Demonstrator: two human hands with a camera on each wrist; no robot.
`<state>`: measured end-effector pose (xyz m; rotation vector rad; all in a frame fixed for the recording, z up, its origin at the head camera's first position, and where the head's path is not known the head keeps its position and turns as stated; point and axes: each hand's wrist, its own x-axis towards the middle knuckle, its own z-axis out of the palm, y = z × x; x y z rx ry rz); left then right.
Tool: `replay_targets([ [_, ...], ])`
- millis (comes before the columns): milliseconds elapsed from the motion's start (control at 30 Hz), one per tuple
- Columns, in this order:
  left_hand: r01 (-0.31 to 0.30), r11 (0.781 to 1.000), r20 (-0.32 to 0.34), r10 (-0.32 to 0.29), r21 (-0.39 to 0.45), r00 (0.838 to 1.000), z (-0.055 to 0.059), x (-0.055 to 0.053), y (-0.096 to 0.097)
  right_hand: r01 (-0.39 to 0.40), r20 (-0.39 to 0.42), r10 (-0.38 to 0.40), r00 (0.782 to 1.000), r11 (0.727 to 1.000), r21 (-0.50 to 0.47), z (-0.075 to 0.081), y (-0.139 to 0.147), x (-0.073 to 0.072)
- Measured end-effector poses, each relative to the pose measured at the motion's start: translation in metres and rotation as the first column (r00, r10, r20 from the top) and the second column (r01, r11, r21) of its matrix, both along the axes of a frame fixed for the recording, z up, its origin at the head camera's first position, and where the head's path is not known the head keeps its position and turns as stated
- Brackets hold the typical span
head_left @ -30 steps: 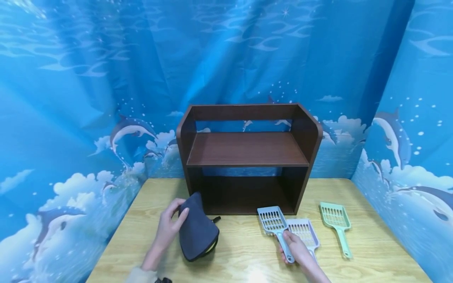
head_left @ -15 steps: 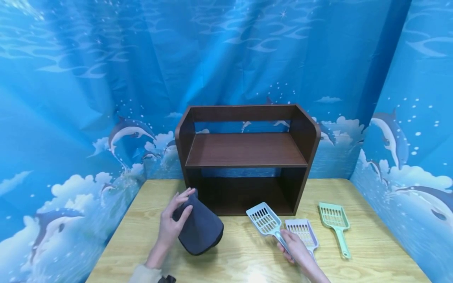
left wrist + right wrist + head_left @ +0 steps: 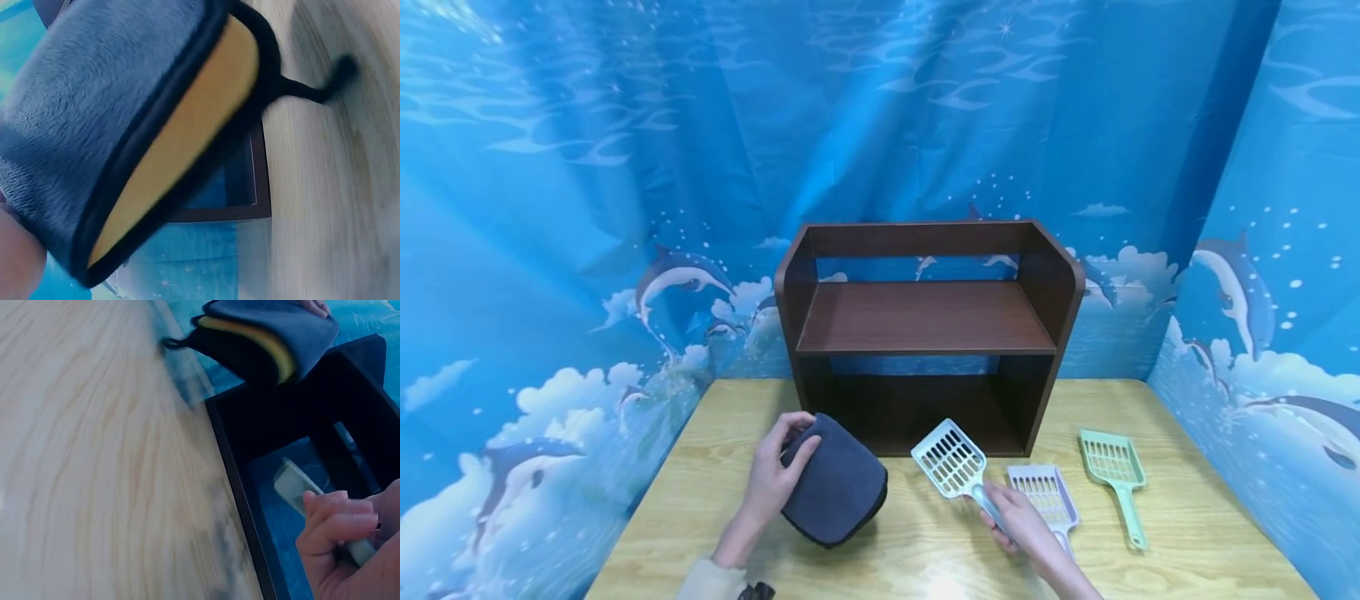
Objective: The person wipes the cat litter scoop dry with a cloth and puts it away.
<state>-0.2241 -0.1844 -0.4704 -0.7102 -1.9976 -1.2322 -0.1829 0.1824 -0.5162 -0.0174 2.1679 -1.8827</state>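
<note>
My left hand (image 3: 777,468) pinches a dark navy plush pouch-like piece (image 3: 841,482) by its upper left corner, thumb in front. In the left wrist view a yellow strip (image 3: 187,140) runs along its edge, with a black loop (image 3: 340,78) sticking out. A light blue litter scoop (image 3: 951,460) is in my right hand (image 3: 1017,518), gripped by its handle, its slotted head pointing up and left. A lilac litter scoop (image 3: 1047,496) lies on the table beside my right hand, its handle partly hidden by the wrist.
A dark brown two-tier shelf (image 3: 925,321) stands at the back of the wooden table (image 3: 917,550). To the right lies a green litter scoop (image 3: 1112,461). A blue ocean-print curtain (image 3: 880,108) hangs behind and around the table.
My left hand has turned the navy piece and shifted it slightly right. My right hand has swung the blue scoop's head left and up, off the lilac scoop.
</note>
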Motion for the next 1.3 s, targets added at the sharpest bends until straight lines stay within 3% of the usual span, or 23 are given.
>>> replay_targets([
  [100,-0.057,0.996,0.032,0.060,-0.069,0.998,0.004,-0.001,0.003,-0.014,0.009,0.015,1.000,1.000,-0.021,0.003,-0.003,-0.001],
  [167,-0.112,0.982,0.014,0.115,-0.155,0.993,0.006,-0.002,0.004,-0.022,0.016,0.023,1.000,0.999,-0.035,0.005,-0.005,-0.001],
  [300,-0.218,0.913,-0.084,0.201,-0.344,0.976,0.008,-0.006,0.007,-0.047,0.025,0.048,0.999,0.998,-0.047,0.010,-0.009,-0.001],
  [400,-0.267,0.870,-0.170,0.214,-0.416,0.962,0.011,-0.010,0.010,-0.094,0.018,0.095,0.995,0.994,-0.058,0.013,-0.012,-0.001],
  [533,-0.280,0.844,-0.258,0.176,-0.457,0.950,0.018,-0.016,0.014,-0.147,0.013,0.149,0.989,0.986,-0.084,0.017,-0.015,-0.001],
  [733,-0.281,0.795,-0.347,0.095,-0.537,0.933,0.037,-0.026,0.027,-0.236,-0.008,0.236,0.972,0.968,-0.091,0.021,-0.023,-0.004],
  [833,-0.280,0.791,-0.391,0.056,-0.544,0.919,0.048,-0.030,0.041,-0.271,-0.008,0.272,0.962,0.957,-0.103,0.022,-0.028,-0.005],
  [967,-0.252,0.805,-0.432,-0.006,-0.536,0.902,0.055,-0.031,0.068,-0.261,0.018,0.265,0.964,0.959,-0.113,0.023,-0.036,-0.005],
  [1167,-0.217,0.806,-0.464,-0.079,-0.550,0.883,0.041,-0.029,0.105,-0.233,0.023,0.236,0.971,0.967,-0.107,0.029,-0.045,-0.005],
  [1233,-0.208,0.795,-0.442,-0.083,-0.570,0.893,0.033,-0.028,0.113,-0.227,0.020,0.230,0.973,0.967,-0.112,0.032,-0.047,-0.005],
  [1300,-0.183,0.781,-0.394,-0.087,-0.597,0.915,0.026,-0.026,0.117,-0.216,0.013,0.219,0.976,0.969,-0.117,0.034,-0.049,-0.005],
])
